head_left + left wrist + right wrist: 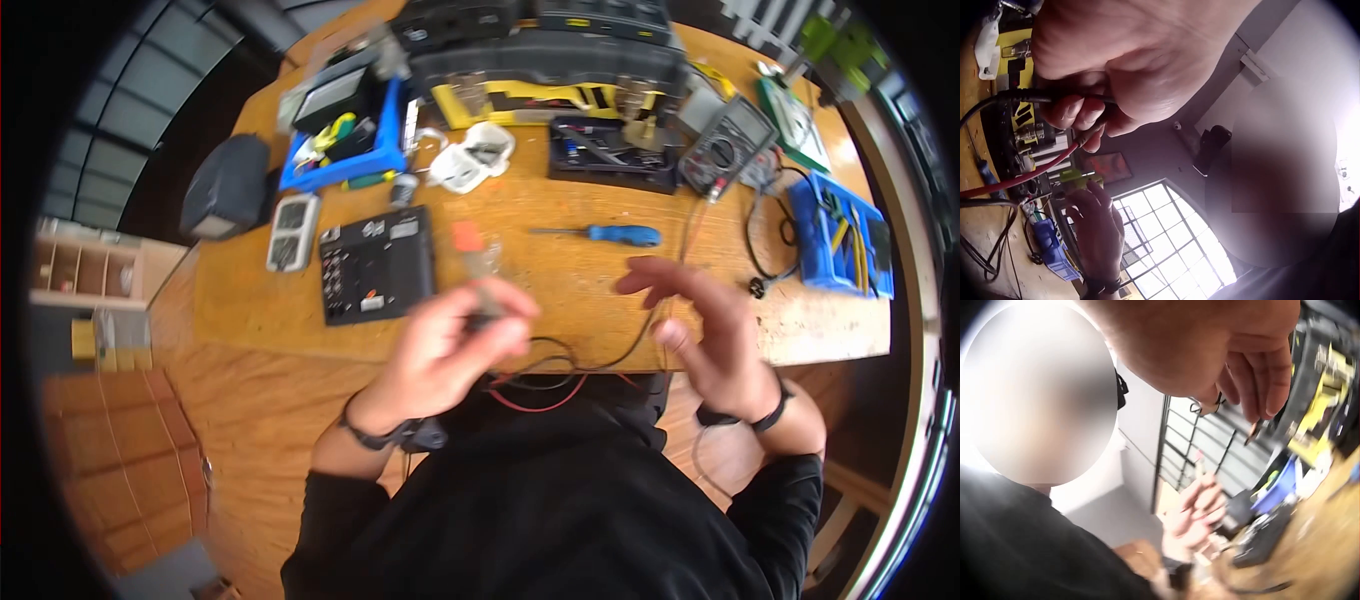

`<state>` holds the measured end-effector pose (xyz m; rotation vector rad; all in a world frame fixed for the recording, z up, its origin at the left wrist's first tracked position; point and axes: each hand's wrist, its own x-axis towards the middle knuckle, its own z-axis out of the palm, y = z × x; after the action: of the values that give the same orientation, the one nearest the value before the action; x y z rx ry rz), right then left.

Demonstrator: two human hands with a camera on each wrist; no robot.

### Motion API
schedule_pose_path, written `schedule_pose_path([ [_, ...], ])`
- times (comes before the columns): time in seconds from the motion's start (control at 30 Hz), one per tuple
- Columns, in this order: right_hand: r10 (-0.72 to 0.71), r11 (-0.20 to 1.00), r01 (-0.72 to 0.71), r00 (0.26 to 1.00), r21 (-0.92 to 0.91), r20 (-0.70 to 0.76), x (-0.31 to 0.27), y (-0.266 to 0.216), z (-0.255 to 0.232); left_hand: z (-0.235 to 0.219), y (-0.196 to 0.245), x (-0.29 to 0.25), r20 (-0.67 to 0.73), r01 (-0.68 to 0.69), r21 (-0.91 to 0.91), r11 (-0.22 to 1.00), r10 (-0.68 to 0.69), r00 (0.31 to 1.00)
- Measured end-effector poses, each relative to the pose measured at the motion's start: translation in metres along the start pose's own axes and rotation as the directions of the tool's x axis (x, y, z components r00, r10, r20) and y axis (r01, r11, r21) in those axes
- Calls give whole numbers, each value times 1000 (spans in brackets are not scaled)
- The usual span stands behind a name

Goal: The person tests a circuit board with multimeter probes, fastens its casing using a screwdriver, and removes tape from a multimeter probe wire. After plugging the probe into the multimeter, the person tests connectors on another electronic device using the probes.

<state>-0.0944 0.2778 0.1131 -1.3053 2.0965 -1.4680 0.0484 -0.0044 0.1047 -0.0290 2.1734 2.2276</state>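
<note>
The left hand is raised over the table's front edge, fingers curled round the multimeter probes. In the left wrist view this hand grips a black lead and a red lead together. The right hand hovers to the right of it, fingers loosely bent and apart, holding nothing visible. Below and between the hands, red and black cables hang at the table edge. A black device with small components lies flat beyond the left hand. A blue screwdriver lies beyond the right hand.
A multimeter stands at the back right, near a blue bin of tools. At the back left are another blue bin and a white power strip. A black and yellow toolbox spans the back.
</note>
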Motion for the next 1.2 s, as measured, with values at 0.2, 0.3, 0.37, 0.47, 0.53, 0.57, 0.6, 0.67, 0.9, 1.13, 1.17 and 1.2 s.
schedule_pose_path([
  [0.2,169,877,-190,982,441,86,37,-5,77,25,-24,16,24,-97,158,983,94,995],
  [0.3,256,727,-277,958,629,127,37,0,85,20,-31,15,88,-91,155,984,78,993],
  [0.37,228,684,-237,968,690,107,39,6,92,17,-29,14,117,-28,248,968,-1,993],
  [0.47,154,748,140,914,649,-374,43,8,100,17,-28,13,-109,-232,579,782,356,928],
  [0.53,190,873,-24,937,487,-294,33,1,87,11,-15,10,-149,-176,583,793,318,936],
  [0.57,245,940,-178,945,290,-215,30,-5,83,8,-13,11,-134,-178,619,765,326,936],
  [0.6,183,981,-163,960,109,-210,30,-8,82,9,-10,12,-141,-169,619,767,320,937],
  [0.67,79,997,-73,967,32,-243,29,-1,87,11,-3,16,-104,-238,689,684,419,902],
  [0.9,-10,994,-18,963,-103,-268,25,-1,85,12,-5,25,-66,-177,741,648,332,941],
  [1.13,-39,996,16,959,-85,-280,24,-4,85,15,1,22,-71,-178,743,645,340,938],
  [1.17,-30,995,-1,955,-103,-295,24,-3,85,15,3,21,-93,-108,760,641,271,958],
  [1.2,-53,995,29,959,-92,-279,24,-1,85,16,3,20,-111,-96,758,645,274,955],
])
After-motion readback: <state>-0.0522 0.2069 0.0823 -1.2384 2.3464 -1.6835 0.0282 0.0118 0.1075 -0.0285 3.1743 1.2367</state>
